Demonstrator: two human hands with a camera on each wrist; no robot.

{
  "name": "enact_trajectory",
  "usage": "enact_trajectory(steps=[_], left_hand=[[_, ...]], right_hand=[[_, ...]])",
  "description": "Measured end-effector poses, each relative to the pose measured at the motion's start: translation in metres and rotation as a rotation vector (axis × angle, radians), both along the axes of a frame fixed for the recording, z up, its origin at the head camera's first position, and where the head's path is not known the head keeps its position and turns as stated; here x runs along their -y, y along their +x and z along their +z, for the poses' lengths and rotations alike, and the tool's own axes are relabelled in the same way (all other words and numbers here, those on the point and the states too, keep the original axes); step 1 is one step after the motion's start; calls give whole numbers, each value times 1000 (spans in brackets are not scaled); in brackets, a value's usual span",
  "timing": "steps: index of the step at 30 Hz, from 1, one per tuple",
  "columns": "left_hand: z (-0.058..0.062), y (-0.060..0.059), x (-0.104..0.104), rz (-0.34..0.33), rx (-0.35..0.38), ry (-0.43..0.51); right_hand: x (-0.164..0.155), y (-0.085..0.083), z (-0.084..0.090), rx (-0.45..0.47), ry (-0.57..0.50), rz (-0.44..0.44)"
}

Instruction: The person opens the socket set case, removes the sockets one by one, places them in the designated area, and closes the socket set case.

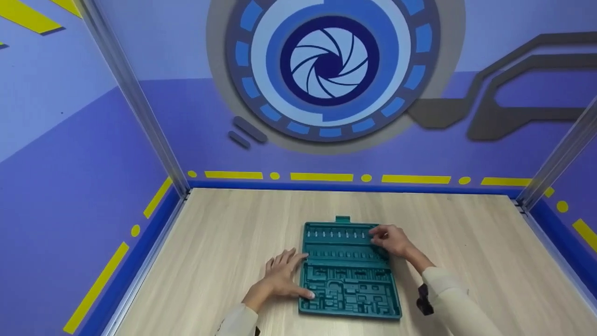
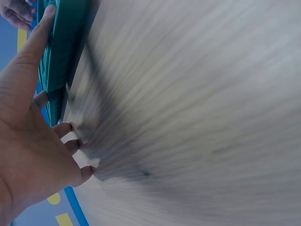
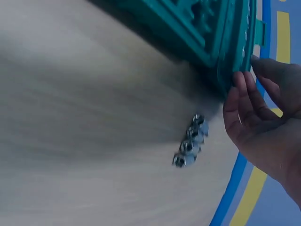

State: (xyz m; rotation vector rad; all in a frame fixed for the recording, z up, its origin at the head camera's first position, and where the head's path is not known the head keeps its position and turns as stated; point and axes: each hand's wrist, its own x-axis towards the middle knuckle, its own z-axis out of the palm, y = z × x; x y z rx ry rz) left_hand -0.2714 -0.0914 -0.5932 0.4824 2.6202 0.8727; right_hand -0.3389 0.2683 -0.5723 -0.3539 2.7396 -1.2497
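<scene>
A green plastic tool case (image 1: 345,265) lies unfolded on the table, its moulded compartments facing up. Along its far section runs a row of small silver pieces (image 1: 331,234). My left hand (image 1: 282,275) is spread at the case's left side, thumb on the near-left rim and a fingertip by the left edge. At the far right corner, my right hand (image 1: 392,239) has its thumb and fingers bent over the row's end; whether something small is between them is hidden. In the right wrist view, several metal sockets (image 3: 189,141) stand lined up on the table beside the case.
The case sits on a light wood-grain table (image 1: 224,233). A latch tab (image 1: 343,219) sticks out from its far edge. Blue printed walls (image 1: 186,116) enclose the table at the back and sides, with metal posts (image 1: 135,102) in the corners.
</scene>
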Motion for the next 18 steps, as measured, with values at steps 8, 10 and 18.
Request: enact_trajectory(steps=[8, 10, 18], left_hand=[[2, 5, -2, 4, -3, -12], [2, 6, -2, -2, 1, -4], [2, -1, -2, -5, 6, -4]], right_hand=[[18, -2, -6, 39, 86, -74], [18, -3, -3, 71, 110, -64], [23, -9, 1, 165, 75, -42]])
